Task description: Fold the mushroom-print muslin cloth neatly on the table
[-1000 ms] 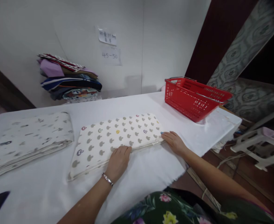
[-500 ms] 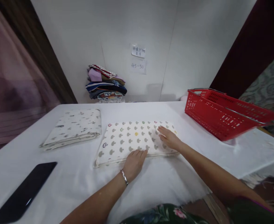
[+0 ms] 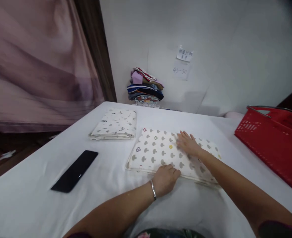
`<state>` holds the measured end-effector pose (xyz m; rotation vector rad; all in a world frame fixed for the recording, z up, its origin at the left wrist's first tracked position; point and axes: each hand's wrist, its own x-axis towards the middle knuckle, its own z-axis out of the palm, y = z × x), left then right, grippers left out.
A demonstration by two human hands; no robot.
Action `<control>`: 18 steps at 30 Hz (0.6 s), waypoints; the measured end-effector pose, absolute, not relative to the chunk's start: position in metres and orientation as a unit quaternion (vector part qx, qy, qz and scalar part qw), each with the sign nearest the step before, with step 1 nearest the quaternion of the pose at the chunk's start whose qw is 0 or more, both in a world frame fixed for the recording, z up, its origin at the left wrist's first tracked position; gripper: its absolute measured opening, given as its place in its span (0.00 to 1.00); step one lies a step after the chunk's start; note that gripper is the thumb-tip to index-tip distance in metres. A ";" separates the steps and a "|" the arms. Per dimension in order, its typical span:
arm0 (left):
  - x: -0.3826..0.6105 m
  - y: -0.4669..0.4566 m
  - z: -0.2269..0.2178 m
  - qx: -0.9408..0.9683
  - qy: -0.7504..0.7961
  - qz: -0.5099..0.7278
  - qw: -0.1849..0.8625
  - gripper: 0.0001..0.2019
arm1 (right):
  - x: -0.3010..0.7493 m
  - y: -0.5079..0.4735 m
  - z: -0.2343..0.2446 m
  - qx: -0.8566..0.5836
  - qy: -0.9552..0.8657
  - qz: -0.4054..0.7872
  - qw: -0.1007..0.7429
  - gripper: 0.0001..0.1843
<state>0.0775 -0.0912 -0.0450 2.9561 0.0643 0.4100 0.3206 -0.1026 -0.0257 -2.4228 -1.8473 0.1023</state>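
Note:
A folded cream cloth with a grey mushroom print [image 3: 158,152] lies on the white table [image 3: 106,178] in front of me. My left hand [image 3: 165,178], with a silver bracelet at the wrist, rests at the cloth's near edge with its fingers curled onto it. My right hand [image 3: 188,144] lies flat and open on top of the cloth, near its middle. A second folded printed cloth [image 3: 115,123] sits further back on the left, apart from both hands.
A black phone [image 3: 74,170] lies on the table to the left. A red plastic basket [image 3: 272,138] stands at the right. A stack of folded fabrics [image 3: 145,88] sits against the white wall. A pink curtain [image 3: 36,62] hangs at left.
The view has swung left, bringing the curtain and phone into sight. My right hand has slid from the cloth's right end toward its middle. My left hand stays at the near edge.

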 end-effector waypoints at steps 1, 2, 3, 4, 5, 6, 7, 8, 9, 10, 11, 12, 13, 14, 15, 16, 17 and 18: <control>0.078 -0.089 -0.045 0.986 0.018 0.138 0.088 0.04 | 0.315 -0.092 -0.026 -0.777 -0.627 0.027 0.053 0.36; 0.078 -0.087 -0.046 0.985 0.016 0.139 0.099 0.04 | 0.309 -0.081 -0.027 -0.759 -0.648 0.028 0.056 0.36; 0.077 -0.085 -0.046 0.984 0.015 0.140 0.112 0.04 | 0.304 -0.071 -0.030 -0.746 -0.662 0.034 0.054 0.36; 0.077 -0.083 -0.046 0.982 0.014 0.140 0.124 0.04 | 0.300 -0.062 -0.033 -0.739 -0.671 0.044 0.048 0.36; 0.077 -0.081 -0.047 0.981 0.014 0.138 0.137 0.05 | 0.298 -0.055 -0.036 -0.735 -0.674 0.056 0.040 0.36; 0.076 -0.079 -0.047 0.980 0.013 0.136 0.148 0.05 | 0.296 -0.049 -0.038 -0.735 -0.674 0.066 0.030 0.37; 0.076 -0.077 -0.047 0.978 0.011 0.134 0.158 0.06 | 0.295 -0.045 -0.039 -0.737 -0.671 0.072 0.021 0.37; 0.076 -0.076 -0.048 0.977 0.009 0.133 0.166 0.06 | 0.293 -0.042 -0.038 -0.739 -0.670 0.072 0.015 0.38; 0.076 -0.076 -0.048 0.976 0.008 0.135 0.173 0.06 | 0.289 -0.039 -0.035 -0.740 -0.669 0.067 0.013 0.38; 0.076 -0.076 -0.049 0.974 0.008 0.138 0.178 0.05 | 0.284 -0.036 -0.031 -0.738 -0.672 0.060 0.014 0.39; 0.077 -0.076 -0.050 0.973 0.010 0.141 0.181 0.04 | 0.277 -0.031 -0.026 -0.731 -0.680 0.054 0.017 0.39; 0.077 -0.076 -0.050 0.972 0.012 0.144 0.183 0.03 | 0.268 -0.024 -0.022 -0.717 -0.695 0.050 0.022 0.39; 0.078 -0.076 -0.051 0.972 0.014 0.145 0.184 0.02 | 0.258 -0.016 -0.019 -0.697 -0.715 0.048 0.028 0.39; 0.079 -0.076 -0.052 0.972 0.015 0.145 0.184 0.02 | 0.249 -0.007 -0.018 -0.674 -0.737 0.052 0.030 0.39; 0.079 -0.076 -0.053 0.972 0.013 0.145 0.185 0.02 | 0.241 0.004 -0.018 -0.653 -0.754 0.061 0.029 0.39; 0.079 -0.076 -0.054 0.972 0.010 0.144 0.188 0.02 | 0.234 0.014 -0.020 -0.639 -0.765 0.074 0.025 0.39; 0.079 -0.076 -0.055 0.971 0.006 0.144 0.191 0.02 | 0.230 0.024 -0.023 -0.634 -0.768 0.088 0.020 0.39; 0.079 -0.075 -0.056 0.970 0.004 0.143 0.195 0.03 | 0.228 0.033 -0.026 -0.635 -0.766 0.101 0.015 0.39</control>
